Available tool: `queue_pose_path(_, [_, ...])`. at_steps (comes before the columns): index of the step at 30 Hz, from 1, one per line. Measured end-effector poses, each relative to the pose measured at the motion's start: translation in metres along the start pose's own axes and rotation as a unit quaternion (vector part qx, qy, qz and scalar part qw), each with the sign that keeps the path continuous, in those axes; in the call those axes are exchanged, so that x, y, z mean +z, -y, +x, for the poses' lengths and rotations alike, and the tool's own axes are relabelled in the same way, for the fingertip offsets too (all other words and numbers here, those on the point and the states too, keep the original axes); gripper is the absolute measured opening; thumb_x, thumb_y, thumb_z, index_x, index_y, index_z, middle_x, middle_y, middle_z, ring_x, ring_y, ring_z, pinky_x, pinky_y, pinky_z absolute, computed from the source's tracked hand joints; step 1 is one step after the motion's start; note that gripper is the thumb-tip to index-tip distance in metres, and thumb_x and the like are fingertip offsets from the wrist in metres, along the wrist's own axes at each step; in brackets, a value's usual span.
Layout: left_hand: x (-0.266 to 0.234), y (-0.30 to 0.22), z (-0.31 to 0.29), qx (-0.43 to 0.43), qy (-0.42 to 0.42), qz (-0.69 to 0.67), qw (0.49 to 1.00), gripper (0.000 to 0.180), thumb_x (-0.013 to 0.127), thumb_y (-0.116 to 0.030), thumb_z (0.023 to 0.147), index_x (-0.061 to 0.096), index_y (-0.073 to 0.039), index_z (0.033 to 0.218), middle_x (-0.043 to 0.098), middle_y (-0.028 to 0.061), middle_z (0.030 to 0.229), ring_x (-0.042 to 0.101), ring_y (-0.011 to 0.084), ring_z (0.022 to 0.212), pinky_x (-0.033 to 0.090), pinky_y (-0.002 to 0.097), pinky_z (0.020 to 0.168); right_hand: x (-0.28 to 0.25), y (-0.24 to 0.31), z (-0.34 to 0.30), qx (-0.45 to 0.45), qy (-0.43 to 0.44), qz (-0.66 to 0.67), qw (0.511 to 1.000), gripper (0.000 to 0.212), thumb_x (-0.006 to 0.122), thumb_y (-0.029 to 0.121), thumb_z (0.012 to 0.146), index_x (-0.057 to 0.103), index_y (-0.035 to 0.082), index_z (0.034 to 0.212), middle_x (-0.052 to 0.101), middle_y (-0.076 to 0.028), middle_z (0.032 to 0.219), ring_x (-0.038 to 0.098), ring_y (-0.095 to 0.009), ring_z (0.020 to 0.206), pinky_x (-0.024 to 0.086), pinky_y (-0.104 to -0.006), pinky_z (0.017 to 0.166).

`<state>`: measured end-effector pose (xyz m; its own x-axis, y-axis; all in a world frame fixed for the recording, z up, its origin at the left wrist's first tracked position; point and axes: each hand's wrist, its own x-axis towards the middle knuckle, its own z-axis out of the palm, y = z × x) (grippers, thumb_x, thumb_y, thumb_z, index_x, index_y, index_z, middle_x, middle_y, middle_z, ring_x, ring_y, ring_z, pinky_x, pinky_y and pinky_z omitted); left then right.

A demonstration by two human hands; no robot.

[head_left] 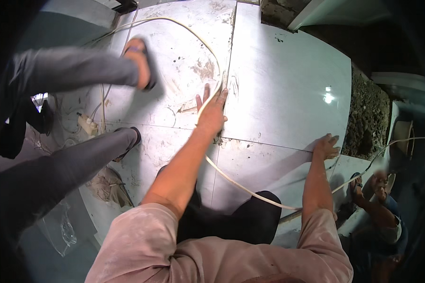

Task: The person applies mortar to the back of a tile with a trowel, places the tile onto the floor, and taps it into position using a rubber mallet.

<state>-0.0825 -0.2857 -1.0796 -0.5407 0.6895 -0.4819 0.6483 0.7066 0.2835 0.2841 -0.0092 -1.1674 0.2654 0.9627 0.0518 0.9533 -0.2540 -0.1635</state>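
Note:
My left hand (212, 113) lies with fingers spread on the joint between two large white floor tiles, a dirt-smeared one (174, 52) and a cleaner one (288, 85). A cream cable (193, 32) loops across the floor and passes at the fingers of that hand; whether it touches them I cannot tell. Over at the right, my right hand (327, 146) rests near the clean tile's near right corner, its fingers apart and slightly bent. Both hands hold nothing that I can see. The cable runs on below my right forearm.
Rough mortar (366, 113) shows beyond the clean tile's right edge. At the left a person in grey trousers (71, 70) has one sandalled foot raised and blurred. A power socket block (87, 125) and a dusty bag (108, 186) lie nearby. Another person (385, 212) crouches at the right.

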Motion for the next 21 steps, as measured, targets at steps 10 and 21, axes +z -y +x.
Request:
queue_pose_path(10, [-0.004,0.049,0.026,0.154,-0.001,-0.013,0.988,0.126,0.092,-0.03,0.058,0.019,-0.026,0.161,0.016,-0.0054,0.169,0.025,0.0266,0.152,0.018,0.0653,0.121,0.0,-0.025,0.043,0.028,-0.063,0.093,0.993,0.061,0.051,0.05,0.098,0.062,0.001,0.133,0.054,-0.03,0.133,0.05,-0.044,0.127,0.043,-0.0587,0.104])
queue_pose_path(21, [0.003,0.029,0.036,0.106,-0.022,0.042,0.993,0.125,0.09,-0.032,0.057,0.02,-0.026,0.16,0.017,-0.0092,0.168,0.037,0.0217,0.146,0.024,0.0674,0.119,-0.007,-0.006,0.058,0.049,-0.066,0.061,0.995,0.067,0.063,0.056,0.089,0.065,0.001,0.127,0.056,-0.032,0.125,0.052,-0.046,0.121,0.05,-0.0618,0.091])
